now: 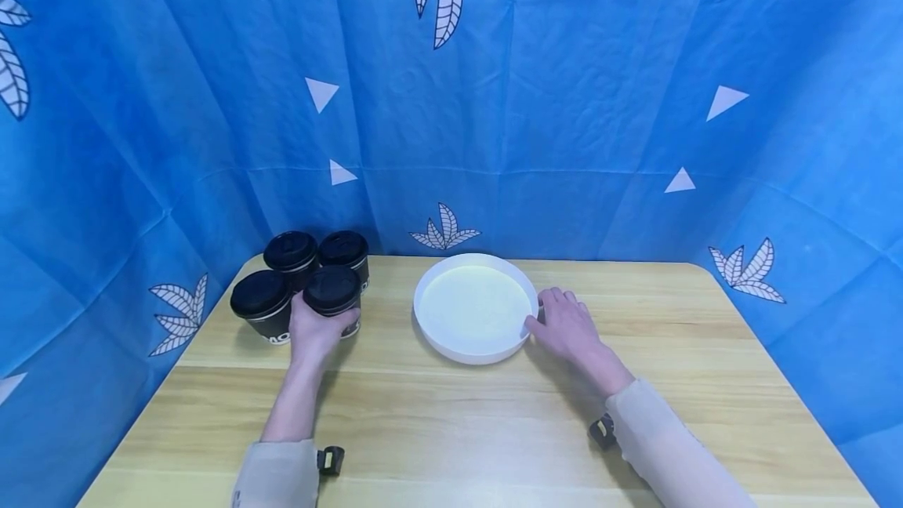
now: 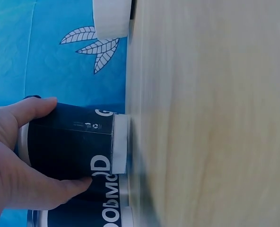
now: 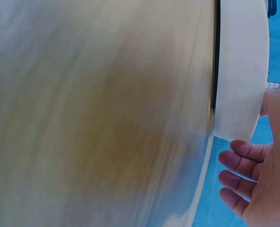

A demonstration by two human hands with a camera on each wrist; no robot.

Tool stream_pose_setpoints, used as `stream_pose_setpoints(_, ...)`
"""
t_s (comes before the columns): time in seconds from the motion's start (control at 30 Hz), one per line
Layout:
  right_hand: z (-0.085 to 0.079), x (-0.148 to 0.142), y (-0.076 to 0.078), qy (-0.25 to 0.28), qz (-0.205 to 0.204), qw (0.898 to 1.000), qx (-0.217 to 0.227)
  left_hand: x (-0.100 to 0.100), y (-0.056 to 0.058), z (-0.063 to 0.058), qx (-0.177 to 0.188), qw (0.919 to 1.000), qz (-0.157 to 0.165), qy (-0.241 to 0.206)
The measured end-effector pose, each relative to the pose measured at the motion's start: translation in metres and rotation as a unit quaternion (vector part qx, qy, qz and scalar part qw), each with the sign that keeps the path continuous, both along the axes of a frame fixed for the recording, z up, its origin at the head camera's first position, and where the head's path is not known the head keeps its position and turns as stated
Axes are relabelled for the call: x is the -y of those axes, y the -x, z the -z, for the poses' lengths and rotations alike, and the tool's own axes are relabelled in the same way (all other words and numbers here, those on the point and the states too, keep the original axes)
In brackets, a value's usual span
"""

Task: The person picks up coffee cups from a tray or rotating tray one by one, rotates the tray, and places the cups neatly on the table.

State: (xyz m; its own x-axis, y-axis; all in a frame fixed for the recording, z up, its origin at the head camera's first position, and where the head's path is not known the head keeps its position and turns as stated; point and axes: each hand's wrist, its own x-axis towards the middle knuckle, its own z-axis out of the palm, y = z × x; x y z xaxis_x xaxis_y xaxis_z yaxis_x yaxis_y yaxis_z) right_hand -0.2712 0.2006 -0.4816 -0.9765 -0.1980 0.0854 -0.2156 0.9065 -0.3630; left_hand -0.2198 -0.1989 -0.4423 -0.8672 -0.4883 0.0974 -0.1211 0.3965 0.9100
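My left hand (image 1: 315,331) grips a black paper cup with a black lid (image 1: 332,288), its fingers and thumb on either side. The thumb and a finger press the dark printed wall of that cup (image 2: 69,142) in the left wrist view. Three similar lidded cups stand close behind and beside it, one of them at the left (image 1: 259,296). At the right edge of a shallow round white tray (image 1: 469,355), my right hand (image 1: 570,329) pinches the rim, thumb over it and index finger against the outside. Its other fingers (image 3: 237,182) are loosely curled beside the tray wall.
The light wooden table (image 1: 437,429) has its back edge against a blue curtain (image 1: 564,100) with white leaf prints. Blue curtain also hangs along both sides. The tray sits near the back edge, to the right of the cups.
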Motion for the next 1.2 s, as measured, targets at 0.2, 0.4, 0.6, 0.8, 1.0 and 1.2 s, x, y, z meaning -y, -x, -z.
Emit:
stream_pose_setpoints(0.2,0.0,0.0,-0.001,0.0,0.0,1.0,0.0,0.003,-0.001,-0.001,0.015,0.9997,-0.003,-0.018)
stream_pose_setpoints(0.4,0.002,-0.001,-0.002,-0.002,-0.001,1.0,-0.002,0.004,-0.002,0.0,0.017,0.9995,-0.004,-0.027)
stream_pose_setpoints(0.6,0.003,0.0,-0.002,0.0,0.0,1.0,-0.001,0.006,-0.003,0.001,0.004,0.9995,-0.005,-0.03)
stream_pose_setpoints(0.8,0.0,0.001,-0.003,0.005,-0.003,1.0,0.002,0.007,-0.006,0.003,0.004,0.9988,0.001,-0.049)
stream_pose_setpoints(1.0,-0.001,0.001,-0.003,-0.003,0.0,1.0,0.006,0.004,-0.008,0.001,-0.013,0.9959,0.016,-0.088)
stream_pose_setpoints(1.2,-0.003,0.002,-0.003,-0.004,0.003,1.0,0.006,0.0,-0.016,-0.006,0.0,0.996,0.01,-0.088)
